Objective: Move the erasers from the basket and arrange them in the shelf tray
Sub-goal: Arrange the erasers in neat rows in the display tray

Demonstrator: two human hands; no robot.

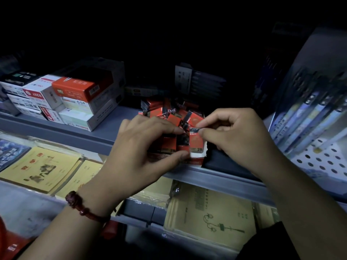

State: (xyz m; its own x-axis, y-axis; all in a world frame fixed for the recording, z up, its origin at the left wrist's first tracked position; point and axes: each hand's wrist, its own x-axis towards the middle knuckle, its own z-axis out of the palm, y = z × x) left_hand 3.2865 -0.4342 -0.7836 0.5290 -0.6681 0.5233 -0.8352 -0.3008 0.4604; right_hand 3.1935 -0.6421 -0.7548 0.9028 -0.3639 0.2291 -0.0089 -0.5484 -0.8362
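Erasers (pixel 170 145) — glossy plastic wrap, boxes (pixel 75 87) matt cardboard, notebooks (pixel 210 212) — paper

The erasers (pixel 169 142) wear orange-red wrappers with black ends and a gold band printed "2B" in dark type, under glossy clear film. The tray (pixel 197 160) shows a white front with a red strip. The shelf (pixel 90 136) is blue-grey. The boxes (pixel 75 91) are white and grey, one with an orange-red top, others with red labels and dark "0.5" print. The notebooks (pixel 43 169) are yellow with black brush characters and reddish lettering. A paler olive notebook (pixel 210 216) carries a dark green lamp drawing. The bracelet (pixel 82 209) is dark red beads. The panel (pixel 319 162) is white, dotted with dark holes. The pen packs (pixel 304 117) are blue and white.
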